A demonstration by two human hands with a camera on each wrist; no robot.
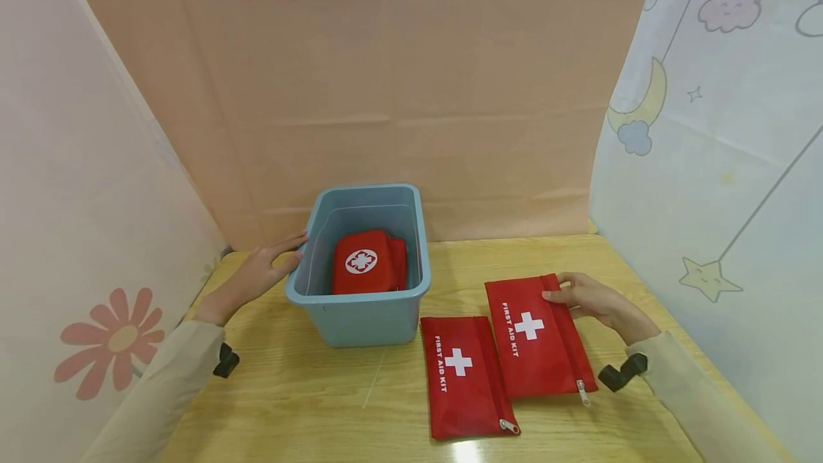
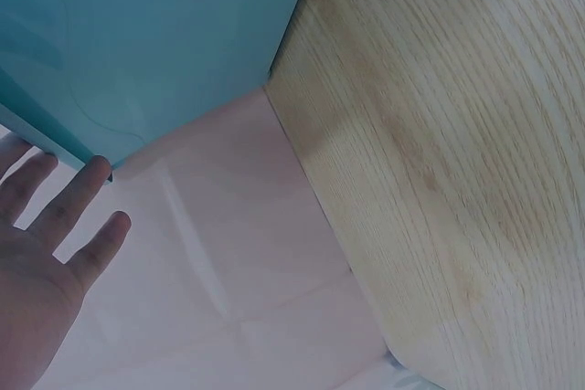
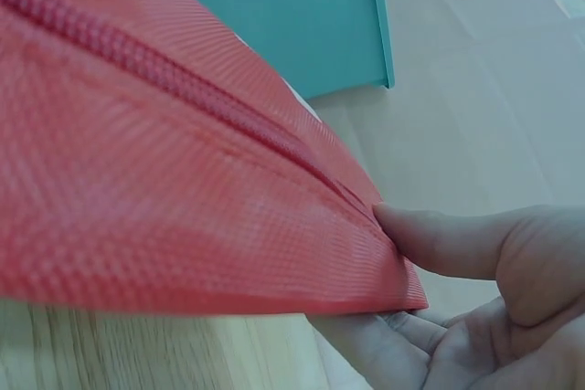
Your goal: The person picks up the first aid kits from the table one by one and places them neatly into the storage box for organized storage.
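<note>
While the worktop (image 1: pixel 308 391) bears a blue bin (image 1: pixel 360 320) already holding one red kit (image 1: pixel 368 263), two pouches remain outside: left hand (image 1: pixel 260 274) spread against the bin, right hand (image 1: pixel 594 300) pinching the far pouch (image 1: pixel 536 338); near pouch (image 1: pixel 464 384) untouched.
</note>
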